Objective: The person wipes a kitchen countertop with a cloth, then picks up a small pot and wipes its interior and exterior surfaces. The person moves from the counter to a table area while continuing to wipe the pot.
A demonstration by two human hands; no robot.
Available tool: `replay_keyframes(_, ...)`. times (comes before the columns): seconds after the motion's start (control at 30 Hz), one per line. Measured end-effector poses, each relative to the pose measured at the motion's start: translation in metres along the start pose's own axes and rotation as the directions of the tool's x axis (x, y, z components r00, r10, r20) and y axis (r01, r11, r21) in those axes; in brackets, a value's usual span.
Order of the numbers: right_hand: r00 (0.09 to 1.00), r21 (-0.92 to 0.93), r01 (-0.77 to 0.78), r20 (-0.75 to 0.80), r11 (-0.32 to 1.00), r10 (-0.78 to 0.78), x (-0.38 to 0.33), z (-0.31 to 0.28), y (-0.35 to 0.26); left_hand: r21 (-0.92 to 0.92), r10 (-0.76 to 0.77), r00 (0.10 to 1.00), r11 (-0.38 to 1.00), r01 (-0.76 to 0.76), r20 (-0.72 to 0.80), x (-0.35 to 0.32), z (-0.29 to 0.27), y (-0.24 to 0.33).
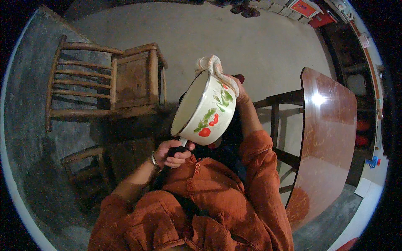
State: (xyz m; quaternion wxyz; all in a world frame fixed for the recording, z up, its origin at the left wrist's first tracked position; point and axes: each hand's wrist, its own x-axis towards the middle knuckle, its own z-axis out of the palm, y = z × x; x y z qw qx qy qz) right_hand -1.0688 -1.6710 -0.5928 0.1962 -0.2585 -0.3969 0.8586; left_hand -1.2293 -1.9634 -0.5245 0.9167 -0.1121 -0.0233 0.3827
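Observation:
A cream enamel saucepan [215, 111] with red and green vegetable prints is tilted on its side in front of my chest, its mouth facing left. My left hand [176, 154] is wrapped round its black handle [177, 150]. On the pot's far right side, my right hand [243, 91] presses a whitish-pink cloth [226, 77] against the outer wall and over the rim. Most of the right fingers are hidden behind the cloth and pot. The part of the pot's inside that shows is plain cream.
A wooden chair [81, 77] and a wooden cabinet-like piece [134, 71] stand at the left. Below them is a low wooden stool [83, 157]. A glossy brown table [326, 138] stands close on my right. Dark shoes [247, 11] lie on the floor at the far end.

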Motion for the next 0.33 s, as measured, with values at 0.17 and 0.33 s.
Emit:
replay_keyframes(0.17,0.999,0.058,-0.041,0.026,0.997,0.040,-0.001,0.000,-0.024,0.103,0.005,0.987,0.995,0.011,-0.162,-0.010,0.008,0.005)
replay_keyframes(0.33,1.000,0.009,0.014,-0.003,1.000,-0.014,-0.023,0.048,-0.058,0.611,0.161,0.850,0.761,0.217,-0.503,-0.019,0.034,-0.004)
